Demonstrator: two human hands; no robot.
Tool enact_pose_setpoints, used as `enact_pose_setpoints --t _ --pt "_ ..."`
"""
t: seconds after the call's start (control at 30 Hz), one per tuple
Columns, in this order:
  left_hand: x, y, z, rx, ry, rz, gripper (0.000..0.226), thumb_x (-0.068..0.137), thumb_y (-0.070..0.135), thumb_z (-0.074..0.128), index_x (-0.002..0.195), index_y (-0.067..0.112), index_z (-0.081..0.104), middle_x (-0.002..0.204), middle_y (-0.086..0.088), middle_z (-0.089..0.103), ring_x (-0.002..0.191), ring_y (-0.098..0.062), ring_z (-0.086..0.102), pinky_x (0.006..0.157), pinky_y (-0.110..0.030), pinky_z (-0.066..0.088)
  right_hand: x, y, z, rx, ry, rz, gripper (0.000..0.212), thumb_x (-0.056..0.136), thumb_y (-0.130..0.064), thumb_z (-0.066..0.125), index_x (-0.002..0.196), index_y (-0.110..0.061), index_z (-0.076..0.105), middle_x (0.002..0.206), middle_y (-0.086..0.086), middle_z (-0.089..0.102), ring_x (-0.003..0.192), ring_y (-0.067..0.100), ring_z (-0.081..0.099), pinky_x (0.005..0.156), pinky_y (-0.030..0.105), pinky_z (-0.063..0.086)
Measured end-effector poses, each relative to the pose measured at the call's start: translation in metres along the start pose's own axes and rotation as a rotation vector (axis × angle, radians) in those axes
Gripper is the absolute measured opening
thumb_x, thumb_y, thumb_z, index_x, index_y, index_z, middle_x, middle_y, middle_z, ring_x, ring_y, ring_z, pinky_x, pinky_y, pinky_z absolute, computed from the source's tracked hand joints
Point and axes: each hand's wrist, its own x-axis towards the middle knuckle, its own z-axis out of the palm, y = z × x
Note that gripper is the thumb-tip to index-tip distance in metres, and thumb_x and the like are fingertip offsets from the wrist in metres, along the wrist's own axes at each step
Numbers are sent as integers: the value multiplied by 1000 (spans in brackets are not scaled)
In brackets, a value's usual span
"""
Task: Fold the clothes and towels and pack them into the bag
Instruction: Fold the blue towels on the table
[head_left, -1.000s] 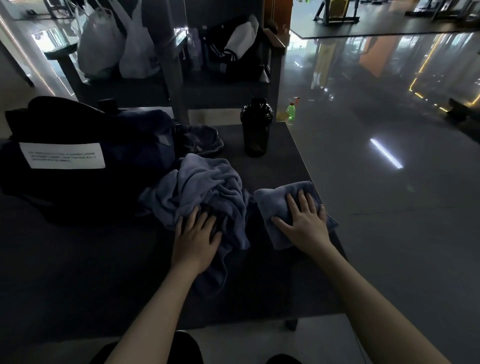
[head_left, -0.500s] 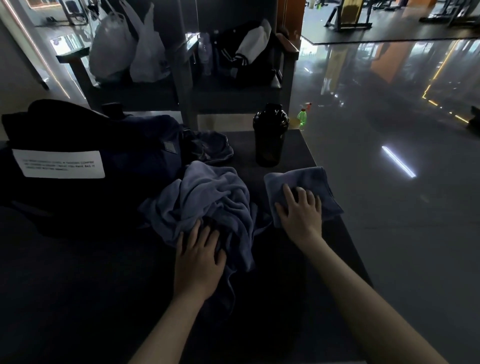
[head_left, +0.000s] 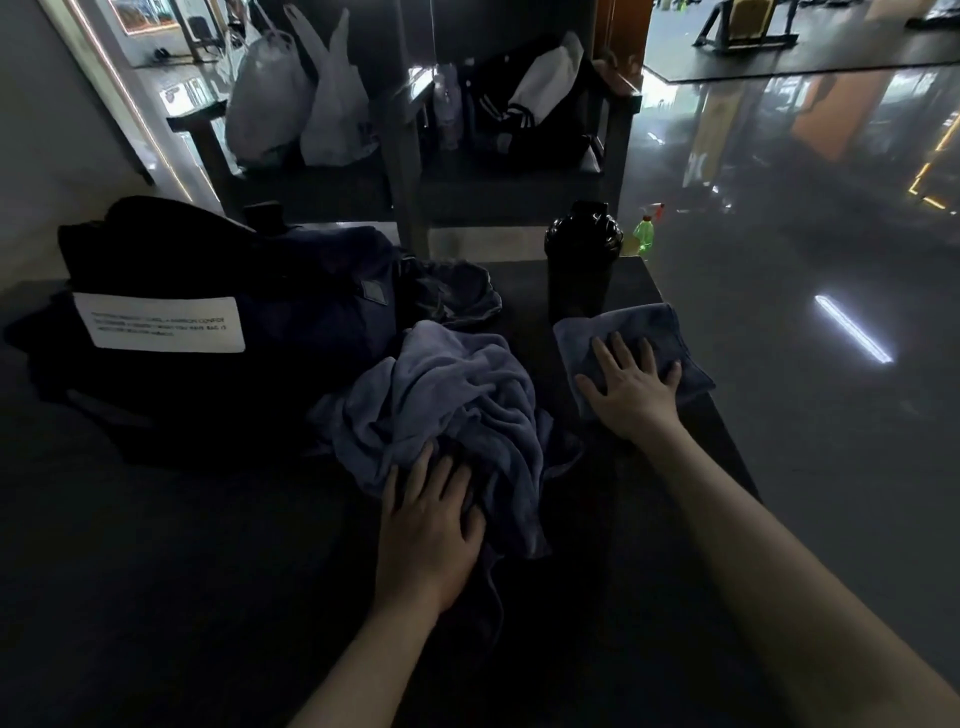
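The right hand (head_left: 631, 387) lies flat with its fingers spread, pressing down on a small folded towel (head_left: 657, 325) at the right edge of the counter (head_left: 156, 571), just in front of a black shaker bottle (head_left: 582, 260). The left hand (head_left: 431, 525) rests palm down on the near end of a larger crumpled towel (head_left: 452, 395). Its fingers are nearly straight and sink into the folds, and I cannot tell whether any cloth is pinched under them. This heap lies in the middle of the counter, touching the dark bag (head_left: 291, 322) to its left, with a dark garment (head_left: 452, 293) bunched behind it. Both towels look like soft, light, plush cloth. They will likely sag and drape when lifted and hold no shape of their own, though they should grip well against skin and are in no way fragile. The folded one probably carries best scooped from beneath with a flat palm and a thumb on top, so the layers do not spill open on the way to the bag. The crumpled one probably wants pinching at two corners of one edge, once an edge is found in the tangle, then shaking out and laying flat before folding.
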Motion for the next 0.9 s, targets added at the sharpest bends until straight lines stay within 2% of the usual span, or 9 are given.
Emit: enact_pose_setpoints --t 0.13,0.27,0.33,0.47,0.7,0.8,0.9 --pt "-1 1 -2 -1 -14 21 59 85 42 25 127 19 59 139 2 52 143 -16 26 114 -48 26 8 -2 0 -8 -11 11 65 95 -60 24 151 -34 4 160 -6 -2 147 27 -6 112 61 -1" --pt "-3 2 -8 -20 -35 25 77 81 48 0 144 25 38 155 8 28 147 -10 -3 120 -40 2 7 -1 0 3 -31 -2 64 96 -58 24 151 -33 3 160 -5 -4 147 27 -6 112 60 -2" --pt "-3 2 -9 -39 -21 18 77 81 48 1 143 25 39 155 7 28 147 -10 -2 120 -39 0 7 0 -3 40 -53 -5 61 97 -54 24 151 -33 4 160 -5 -4 147 26 -7 112 59 -4" --pt "-4 1 -5 -50 15 12 67 86 46 11 137 23 49 149 5 40 147 -13 10 119 -42 7 1 4 -12 172 -40 -22 52 101 -40 26 151 -32 15 160 -6 3 147 20 -3 116 52 -5" --pt "-5 4 -12 -12 -53 17 81 79 50 -7 144 28 36 155 10 27 147 -12 -2 119 -41 -2 -41 10 -8 152 52 -100 55 97 -36 44 148 -22 28 157 -1 22 145 19 15 118 45 10" --pt "-7 4 -14 -27 -87 14 67 90 50 4 144 28 37 154 11 27 147 -11 -1 119 -41 -3 -62 -5 -16 292 115 -153 52 94 -31 52 143 -17 41 152 5 35 140 23 31 114 46 24" --pt "-8 7 -14 -93 -108 -3 51 99 43 18 143 27 38 154 13 26 146 -9 -3 119 -39 -3 -89 -36 -20 381 75 -302 51 94 -29 55 143 -19 41 150 6 37 137 22 36 111 41 31"
